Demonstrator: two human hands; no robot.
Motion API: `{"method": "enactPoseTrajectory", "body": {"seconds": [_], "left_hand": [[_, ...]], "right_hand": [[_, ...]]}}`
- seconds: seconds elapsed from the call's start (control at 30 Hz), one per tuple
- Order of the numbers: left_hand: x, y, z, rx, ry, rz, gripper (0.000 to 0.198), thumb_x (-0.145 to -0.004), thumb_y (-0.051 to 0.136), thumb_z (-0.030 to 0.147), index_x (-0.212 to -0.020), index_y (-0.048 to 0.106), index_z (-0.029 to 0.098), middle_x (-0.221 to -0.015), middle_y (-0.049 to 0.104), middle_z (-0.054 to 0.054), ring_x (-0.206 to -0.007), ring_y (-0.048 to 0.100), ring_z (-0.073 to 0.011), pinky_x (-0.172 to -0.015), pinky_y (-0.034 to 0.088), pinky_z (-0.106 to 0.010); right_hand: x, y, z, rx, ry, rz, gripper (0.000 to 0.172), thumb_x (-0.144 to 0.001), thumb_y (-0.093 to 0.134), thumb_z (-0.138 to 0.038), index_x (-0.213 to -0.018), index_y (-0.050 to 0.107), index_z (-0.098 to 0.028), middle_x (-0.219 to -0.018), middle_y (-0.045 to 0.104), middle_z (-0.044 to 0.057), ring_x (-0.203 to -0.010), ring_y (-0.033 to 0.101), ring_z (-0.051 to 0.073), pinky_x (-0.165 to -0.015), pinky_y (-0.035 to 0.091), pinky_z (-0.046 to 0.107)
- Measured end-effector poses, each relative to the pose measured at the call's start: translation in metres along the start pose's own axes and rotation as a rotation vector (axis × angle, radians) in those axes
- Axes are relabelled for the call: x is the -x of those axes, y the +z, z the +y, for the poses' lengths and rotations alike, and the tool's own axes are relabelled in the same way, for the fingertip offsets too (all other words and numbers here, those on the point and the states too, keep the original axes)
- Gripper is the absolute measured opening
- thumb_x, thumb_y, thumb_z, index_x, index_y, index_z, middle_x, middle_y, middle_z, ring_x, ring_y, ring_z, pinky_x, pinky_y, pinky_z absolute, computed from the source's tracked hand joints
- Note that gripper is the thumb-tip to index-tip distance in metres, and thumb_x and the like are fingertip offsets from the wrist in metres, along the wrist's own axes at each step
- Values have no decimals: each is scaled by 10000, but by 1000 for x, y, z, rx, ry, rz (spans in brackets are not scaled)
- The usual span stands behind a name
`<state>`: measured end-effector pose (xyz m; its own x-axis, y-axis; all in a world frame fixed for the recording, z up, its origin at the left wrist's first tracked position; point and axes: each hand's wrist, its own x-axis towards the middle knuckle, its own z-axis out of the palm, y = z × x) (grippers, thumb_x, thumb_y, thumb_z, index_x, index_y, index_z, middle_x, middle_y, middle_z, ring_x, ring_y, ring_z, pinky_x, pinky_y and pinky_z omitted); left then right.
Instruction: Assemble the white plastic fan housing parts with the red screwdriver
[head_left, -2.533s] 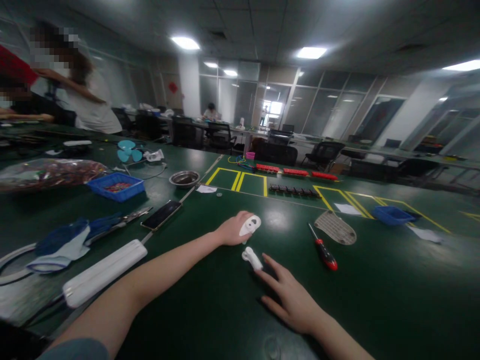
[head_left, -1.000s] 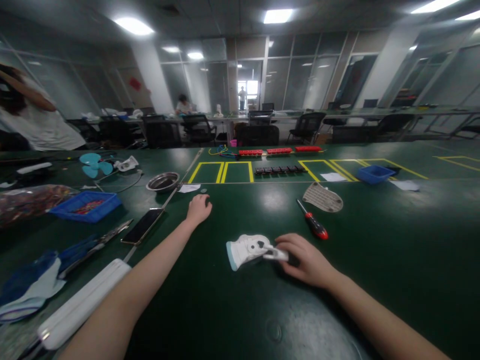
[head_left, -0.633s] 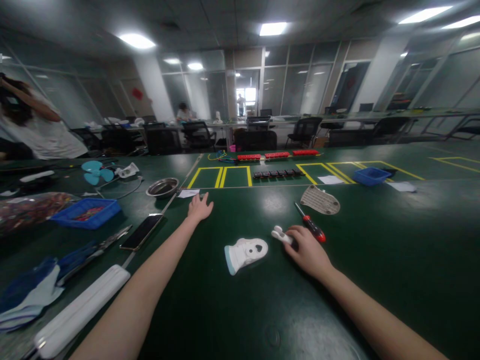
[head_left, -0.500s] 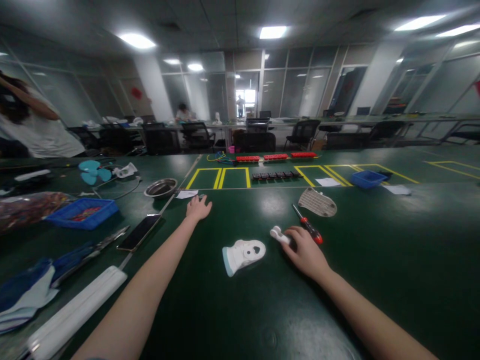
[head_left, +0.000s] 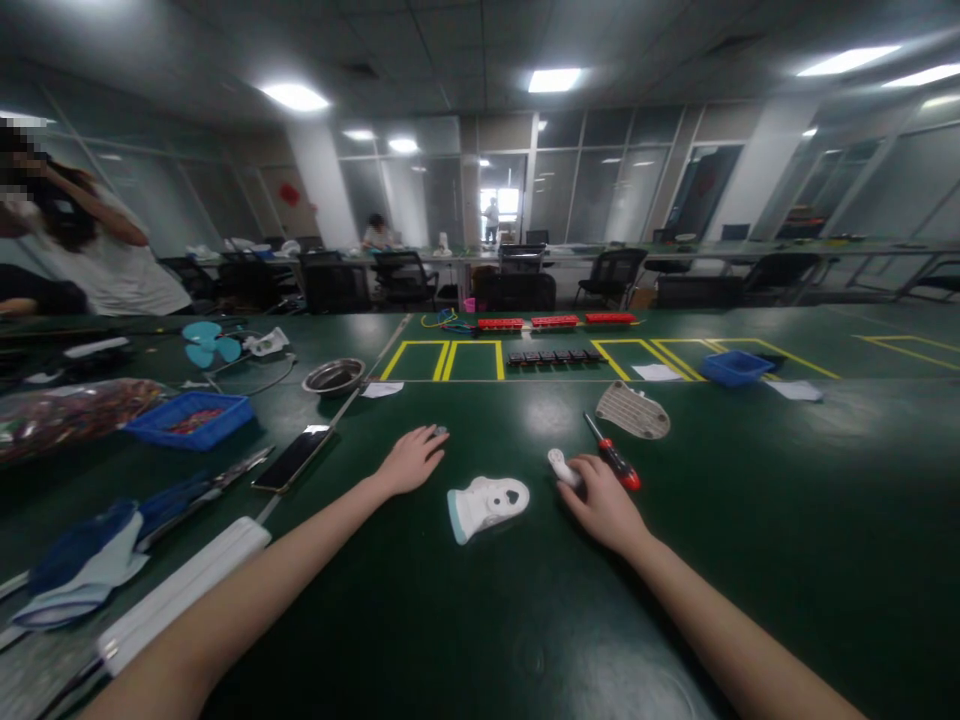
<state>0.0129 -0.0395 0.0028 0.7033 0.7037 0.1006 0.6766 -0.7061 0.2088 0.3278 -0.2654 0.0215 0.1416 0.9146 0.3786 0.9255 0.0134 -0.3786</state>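
Observation:
My left hand [head_left: 412,460] is low over the green table, its fingertips closed on a small greyish, translucent piece [head_left: 440,430] whose kind is too small to make out. My right hand [head_left: 606,505] rests on the table with its fingers round a small white plastic part [head_left: 561,467], rounded at its showing end. Between the hands lies a white plastic shell [head_left: 491,503] with a light-blue edge and holes. Just beyond my right hand are a red-and-black screwdriver [head_left: 616,460] and a grey, ribbed flat plate [head_left: 634,410].
On the left are a phone [head_left: 294,458], a metal bowl [head_left: 334,376], a blue tray [head_left: 244,408] of small parts, a blue-bladed fan [head_left: 212,343] and a long white bar [head_left: 187,585]. Ahead lie a black strip [head_left: 555,357] and another blue tray [head_left: 735,368]. A person stands far left.
My left hand has come back toward me and rightward from beside the white paper, bringing the small greyish piece. My right hand has hardly moved, though the white part is turned slightly. The view has shifted a little.

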Motion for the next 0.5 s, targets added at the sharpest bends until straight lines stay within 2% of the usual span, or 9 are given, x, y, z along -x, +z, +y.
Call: {"method": "enactPoseTrajectory", "body": {"seconds": [0.1,0.2,0.33,0.5], "left_hand": [[37,-3,26,51,91,-11,481,-973,306,495,-1425,405,361,-1540,336,-3,-1438,250,-237,-1141,252,-493],[57,-7,40,94,119,7,445,-983,317,451,-1398,447,358,-1516,380,1,-1430,267,-226,-1141,266,-486],[61,-12,41,165,128,68,408,-970,391,373,-1362,498,338,-1503,394,-15,-1408,303,-236,-1127,308,-488],[59,-11,36,229,241,134,342,-928,479,255,-1242,608,291,-1451,438,-42,-1361,358,-244,-1110,330,-496]], "right_hand": [[1,1,-1,12,-10,-1,353,-905,516,-403,-1162,578,-169,-1189,566,133,-1097,557,272,-982,459,452],[2,4,0,9,-20,2,366,-899,523,-415,-1170,576,-175,-1184,565,135,-1096,560,277,-983,456,458],[2,6,1,-8,-13,5,372,-901,520,-412,-1179,567,-169,-1196,553,134,-1110,553,265,-1003,444,440],[1,7,2,-27,7,15,345,-892,527,-404,-1149,577,-179,-1215,549,130,-1125,546,259,-1012,441,418]]}}
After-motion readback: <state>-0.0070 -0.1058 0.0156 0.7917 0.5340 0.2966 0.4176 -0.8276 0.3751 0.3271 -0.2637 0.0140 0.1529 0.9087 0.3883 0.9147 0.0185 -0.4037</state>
